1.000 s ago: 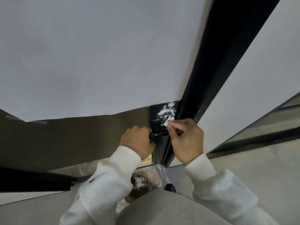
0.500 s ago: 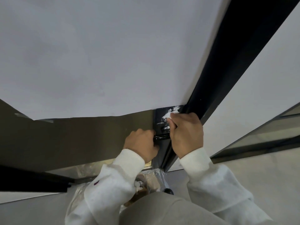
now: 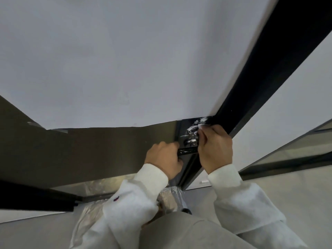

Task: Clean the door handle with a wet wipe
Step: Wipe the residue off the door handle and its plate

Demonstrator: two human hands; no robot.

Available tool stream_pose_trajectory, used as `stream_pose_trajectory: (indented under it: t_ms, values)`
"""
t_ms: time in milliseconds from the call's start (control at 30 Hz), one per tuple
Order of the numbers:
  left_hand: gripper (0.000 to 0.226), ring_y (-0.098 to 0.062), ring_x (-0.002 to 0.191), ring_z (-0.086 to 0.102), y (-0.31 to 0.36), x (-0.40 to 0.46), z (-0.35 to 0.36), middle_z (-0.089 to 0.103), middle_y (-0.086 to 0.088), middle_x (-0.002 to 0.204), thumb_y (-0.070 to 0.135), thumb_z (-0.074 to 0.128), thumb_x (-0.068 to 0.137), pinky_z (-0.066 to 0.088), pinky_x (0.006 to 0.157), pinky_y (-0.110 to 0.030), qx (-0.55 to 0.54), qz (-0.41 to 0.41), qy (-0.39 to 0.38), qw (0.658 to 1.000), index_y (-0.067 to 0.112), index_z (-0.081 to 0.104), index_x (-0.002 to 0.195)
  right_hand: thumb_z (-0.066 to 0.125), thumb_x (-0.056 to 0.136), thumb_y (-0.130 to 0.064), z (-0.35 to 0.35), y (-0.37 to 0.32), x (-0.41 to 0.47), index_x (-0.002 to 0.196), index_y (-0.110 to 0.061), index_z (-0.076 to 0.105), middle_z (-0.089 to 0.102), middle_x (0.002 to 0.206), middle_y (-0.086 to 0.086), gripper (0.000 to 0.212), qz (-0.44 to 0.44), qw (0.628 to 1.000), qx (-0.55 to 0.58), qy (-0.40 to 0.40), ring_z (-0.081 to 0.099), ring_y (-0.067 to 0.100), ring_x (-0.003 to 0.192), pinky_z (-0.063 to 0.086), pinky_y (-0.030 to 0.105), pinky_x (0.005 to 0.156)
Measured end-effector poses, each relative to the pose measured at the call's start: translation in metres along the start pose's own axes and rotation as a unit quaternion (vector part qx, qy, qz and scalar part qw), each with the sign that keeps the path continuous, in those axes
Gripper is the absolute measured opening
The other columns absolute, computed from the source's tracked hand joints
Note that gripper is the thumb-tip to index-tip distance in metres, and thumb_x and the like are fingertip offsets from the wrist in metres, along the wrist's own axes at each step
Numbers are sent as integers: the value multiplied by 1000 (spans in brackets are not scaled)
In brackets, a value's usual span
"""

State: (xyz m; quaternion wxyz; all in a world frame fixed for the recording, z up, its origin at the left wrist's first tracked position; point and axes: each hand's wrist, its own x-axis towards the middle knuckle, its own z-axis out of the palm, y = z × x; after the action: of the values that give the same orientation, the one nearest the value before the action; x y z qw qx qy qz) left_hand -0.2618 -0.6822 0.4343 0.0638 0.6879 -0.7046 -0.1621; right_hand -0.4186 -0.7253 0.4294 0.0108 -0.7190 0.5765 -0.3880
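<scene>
A black door handle (image 3: pixel 187 151) juts left from a black lock plate (image 3: pixel 188 133) smeared with white residue. My left hand (image 3: pixel 164 159) is closed around the handle's outer end. My right hand (image 3: pixel 214 150) presses a small white wet wipe (image 3: pixel 201 127) against the plate's right side, just above the handle; most of the wipe is hidden under my fingers. Both arms wear white sleeves.
The black door edge (image 3: pixel 260 74) runs up to the right beside a white wall (image 3: pixel 125 60). A dark brown door panel (image 3: pixel 89 151) lies left of the handle. Below stands a bin lined with a clear plastic bag (image 3: pixel 170 196). Pale floor (image 3: pixel 296 194) spreads at right.
My right hand with the wipe slid up from the handle's base onto the lock plate and stays high on it. My left hand kept its grip on the handle.
</scene>
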Motion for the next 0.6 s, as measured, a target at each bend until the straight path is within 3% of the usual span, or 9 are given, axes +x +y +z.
stream_pose_trajectory:
  t_ms: [133,233,333,433,533,600]
  values:
    - [28,-40,92,64,1,3,1,67,-12,98,33,61,85,49,69,-36,8,3,0,1000,18,58,108,71,80,5,4,-4,0,93,-1,74,65,93,15,15,-57,997,-36,-30,63,36,80,57,40,66]
    - [19,-37,85,66,1,4,2,66,-10,91,31,64,83,52,67,-36,2,1,0,1000,22,51,95,72,76,8,8,-16,-4,91,0,73,63,96,14,18,-79,993,-55,-74,60,34,86,55,36,63]
    - [23,-39,84,64,-2,2,3,66,-10,90,30,62,82,54,68,-38,-5,4,7,1000,21,54,102,71,73,9,11,-22,-4,89,0,74,61,93,13,18,-82,990,-65,-99,58,33,88,56,38,59]
    - [29,-43,89,64,-4,0,5,67,-13,96,32,62,81,49,67,-36,-9,4,16,1000,22,56,107,73,77,7,6,-15,-4,88,-4,77,66,88,11,16,-117,990,14,-72,63,31,84,58,38,67]
    - [36,-43,93,65,-5,-1,8,69,-12,99,38,59,79,55,75,-40,-13,11,19,1000,26,56,112,73,90,-7,-18,-9,-7,97,-11,78,72,92,5,9,-9,981,193,-19,70,15,80,57,25,76]
    - [34,-41,93,65,-7,0,10,71,-11,97,38,59,78,55,76,-41,-24,12,19,999,28,57,111,68,94,-13,-31,-8,-11,95,-15,72,73,85,4,5,136,945,296,-45,71,15,76,60,29,72]
